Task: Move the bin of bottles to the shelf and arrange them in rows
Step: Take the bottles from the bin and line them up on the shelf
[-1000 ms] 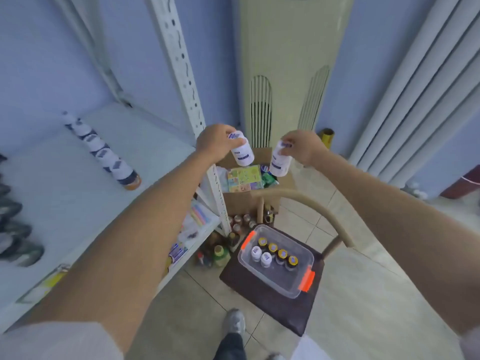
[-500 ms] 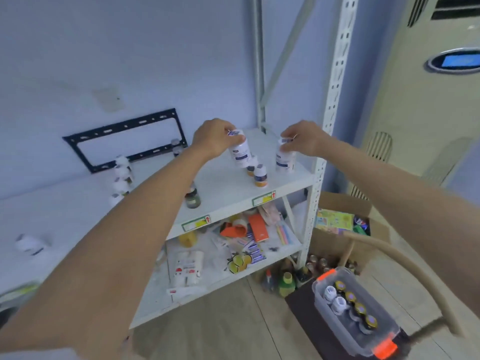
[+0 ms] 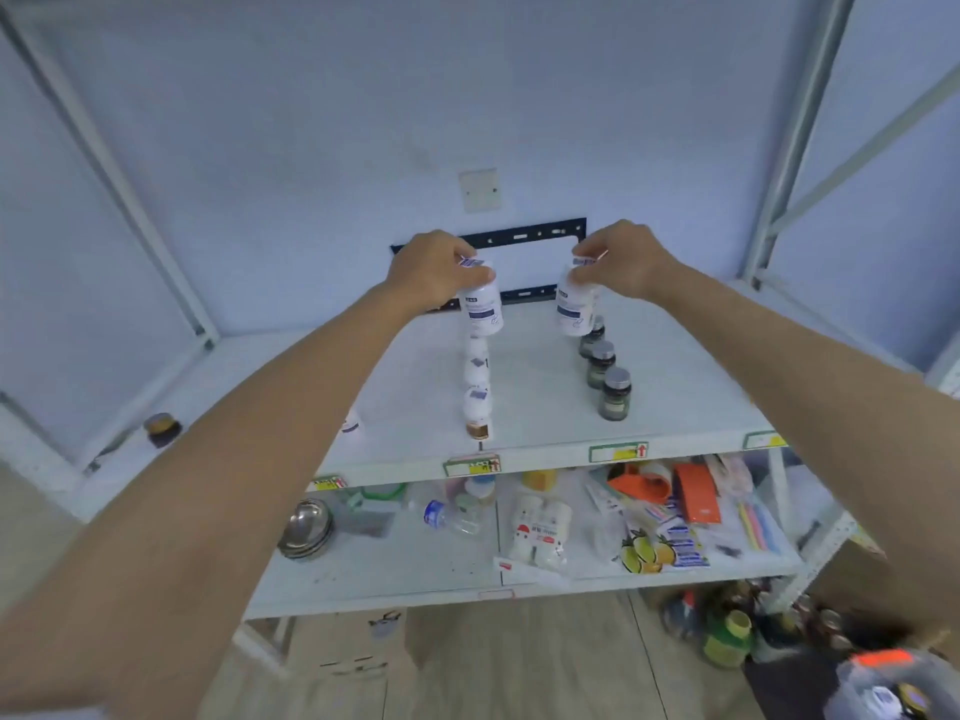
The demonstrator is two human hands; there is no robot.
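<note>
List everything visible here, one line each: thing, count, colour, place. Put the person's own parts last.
White plastic bottles with blue labels: two, white; one in the left hand, one in the right, above the upper shelf.
Row of white-capped bottles: several, white, upper shelf below the left hand's bottle.
Dark glass jars with grey lids: at least three, dark green, in a row on the right of the upper shelf.
White metal shelf unit: one, white, against the blue wall.
Steel bowls: stacked, silver, lower shelf left.
Orange packet: one, orange, lower shelf right.
Left hand: fingers round a bottle's cap.
Right hand: fingers round a bottle's cap.
</note>
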